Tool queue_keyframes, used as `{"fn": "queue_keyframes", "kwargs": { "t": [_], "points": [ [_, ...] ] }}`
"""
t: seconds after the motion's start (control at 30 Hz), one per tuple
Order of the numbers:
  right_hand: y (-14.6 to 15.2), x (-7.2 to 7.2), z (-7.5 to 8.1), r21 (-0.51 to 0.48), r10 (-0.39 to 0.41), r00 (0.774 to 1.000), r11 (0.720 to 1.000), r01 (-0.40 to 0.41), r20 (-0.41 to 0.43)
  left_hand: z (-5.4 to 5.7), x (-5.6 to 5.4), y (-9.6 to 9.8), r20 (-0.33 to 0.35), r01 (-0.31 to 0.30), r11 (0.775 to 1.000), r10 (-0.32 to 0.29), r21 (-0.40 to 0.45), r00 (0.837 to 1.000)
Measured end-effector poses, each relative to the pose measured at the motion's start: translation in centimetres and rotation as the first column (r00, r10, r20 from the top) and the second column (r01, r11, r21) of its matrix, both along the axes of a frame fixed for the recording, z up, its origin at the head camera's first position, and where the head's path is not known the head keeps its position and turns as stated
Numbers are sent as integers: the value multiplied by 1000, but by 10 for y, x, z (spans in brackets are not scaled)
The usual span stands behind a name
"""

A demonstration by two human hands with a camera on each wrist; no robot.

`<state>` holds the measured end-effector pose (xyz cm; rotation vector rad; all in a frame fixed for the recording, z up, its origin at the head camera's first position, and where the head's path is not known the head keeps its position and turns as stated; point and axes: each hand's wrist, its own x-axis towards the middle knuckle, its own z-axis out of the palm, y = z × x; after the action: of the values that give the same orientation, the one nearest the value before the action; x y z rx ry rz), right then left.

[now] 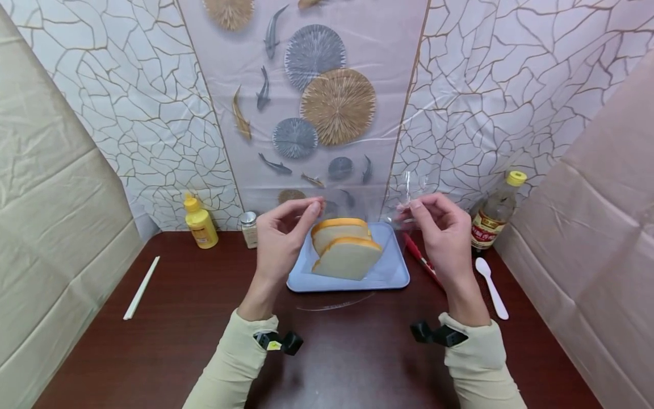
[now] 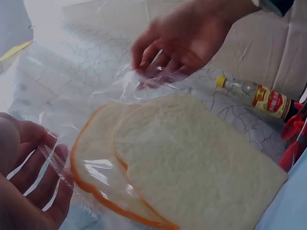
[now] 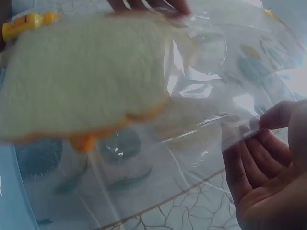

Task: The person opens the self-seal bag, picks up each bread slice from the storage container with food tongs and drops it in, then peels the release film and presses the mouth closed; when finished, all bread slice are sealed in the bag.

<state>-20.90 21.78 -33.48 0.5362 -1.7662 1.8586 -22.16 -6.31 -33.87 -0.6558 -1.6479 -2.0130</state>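
Two bread slices (image 1: 347, 260) with orange crusts stand tilted, one behind the other, over a light blue tray (image 1: 398, 278). Clear plastic film (image 3: 201, 91), glinting in both wrist views, overlaps the slices and stretches between the hands. At its left side, my left hand (image 1: 281, 238) pinches the film between thumb and fingers. My right hand (image 1: 444, 238) pinches a crumpled edge of the same film on the other side. Both hands are raised above the tray's level, one to either side of the bread. In the left wrist view the slices (image 2: 192, 158) show large behind the film.
A yellow squeeze bottle (image 1: 201, 224) and a small shaker (image 1: 249, 229) stand at the back left, with white chopsticks (image 1: 141, 288) nearer. Right of the tray lie red-handled tongs (image 1: 421, 258) and a white spoon (image 1: 492, 288). A sauce bottle (image 1: 493, 213) stands at the back right.
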Motion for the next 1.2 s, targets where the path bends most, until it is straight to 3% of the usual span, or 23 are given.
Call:
{"fn": "queue_keyframes", "kwargs": {
  "t": [0.1,0.37,0.7,1.0,1.2],
  "points": [
    [-4,0,0,-4,-30,1000,1000,30,9,1,2,3,7,11,1000,-11,-13,1000],
    [-8,-3,0,-69,-87,996,994,86,-17,-3,-2,-5,68,17,999,-21,51,997],
    [-3,-6,-4,-54,8,999,998,-10,-33,-6,-15,-22,61,59,996,-54,-69,997],
    [-4,-7,-5,-113,10,999,993,-15,-49,-15,-28,-31,-25,190,981,-191,-24,981],
    [1,-7,-7,-197,129,987,970,-145,-91,-18,-31,-33,-53,270,962,-268,32,962]
  ]
}}
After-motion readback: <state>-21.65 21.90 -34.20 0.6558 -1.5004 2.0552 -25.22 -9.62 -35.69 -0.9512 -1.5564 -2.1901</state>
